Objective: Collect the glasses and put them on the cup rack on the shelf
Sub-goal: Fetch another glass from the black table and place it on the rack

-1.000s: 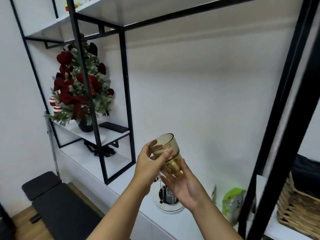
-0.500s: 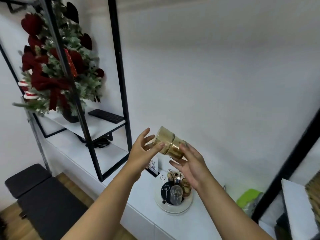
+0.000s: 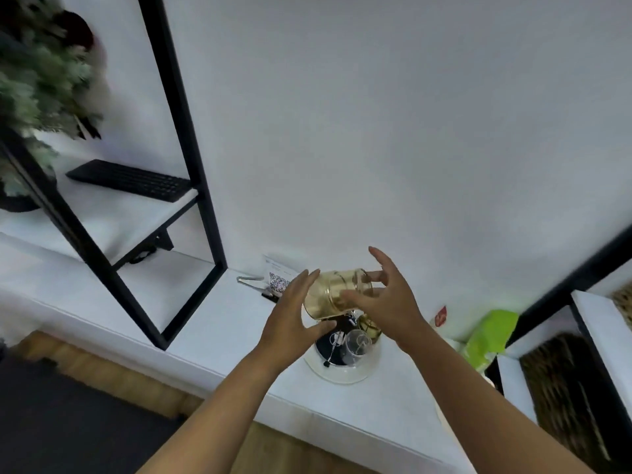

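Two stacked amber glasses [image 3: 337,292] lie tilted on their side in the air between my hands. My right hand [image 3: 388,295] grips them, thumb across the front and fingers spread behind. With straight fingers, my left hand [image 3: 294,316] touches their lower left end, thumb underneath. Directly below stands the cup rack [image 3: 342,372], a round white tray with a black base and wire prongs, on the white shelf [image 3: 212,323]. A clear glass [image 3: 357,342] hangs upside down on it, and an amber glass [image 3: 369,325] sits behind, partly hidden by my right hand.
A black shelf frame [image 3: 191,131] rises at the left, with a black keyboard [image 3: 130,181] and a decorated plant [image 3: 37,83] on a raised board. A QR-code card [image 3: 278,282] leans on the wall. A green packet [image 3: 489,333] and a wicker basket [image 3: 561,381] are at the right.
The stacked amber glasses went from upright to lying on their side and came down over the cup rack. My view dropped toward the shelf, and my right hand moved onto their upper side.
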The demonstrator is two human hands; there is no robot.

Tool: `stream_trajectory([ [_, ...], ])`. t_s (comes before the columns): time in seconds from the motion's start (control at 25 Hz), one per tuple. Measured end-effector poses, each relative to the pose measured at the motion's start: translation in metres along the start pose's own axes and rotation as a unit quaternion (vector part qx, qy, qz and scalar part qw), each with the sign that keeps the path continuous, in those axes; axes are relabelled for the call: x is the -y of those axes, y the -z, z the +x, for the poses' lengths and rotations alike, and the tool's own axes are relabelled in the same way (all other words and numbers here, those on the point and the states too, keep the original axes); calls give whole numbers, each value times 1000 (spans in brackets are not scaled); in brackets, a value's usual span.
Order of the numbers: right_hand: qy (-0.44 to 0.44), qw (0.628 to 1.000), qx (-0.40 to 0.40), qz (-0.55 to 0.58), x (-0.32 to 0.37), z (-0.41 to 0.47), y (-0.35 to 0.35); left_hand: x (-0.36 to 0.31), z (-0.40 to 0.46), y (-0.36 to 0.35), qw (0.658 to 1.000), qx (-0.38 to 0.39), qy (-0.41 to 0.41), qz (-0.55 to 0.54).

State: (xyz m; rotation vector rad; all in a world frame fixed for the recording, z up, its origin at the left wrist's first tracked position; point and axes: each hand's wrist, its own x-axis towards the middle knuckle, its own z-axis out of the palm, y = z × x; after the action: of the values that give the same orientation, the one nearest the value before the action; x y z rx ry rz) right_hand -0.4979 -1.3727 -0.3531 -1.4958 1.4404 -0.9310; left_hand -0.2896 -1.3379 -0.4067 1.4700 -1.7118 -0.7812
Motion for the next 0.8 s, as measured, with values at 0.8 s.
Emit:
stream_trajectory([
  [0.8, 76, 949, 80, -294, -183, 49, -89, 167, 24, -163, 993, -39, 106, -23],
])
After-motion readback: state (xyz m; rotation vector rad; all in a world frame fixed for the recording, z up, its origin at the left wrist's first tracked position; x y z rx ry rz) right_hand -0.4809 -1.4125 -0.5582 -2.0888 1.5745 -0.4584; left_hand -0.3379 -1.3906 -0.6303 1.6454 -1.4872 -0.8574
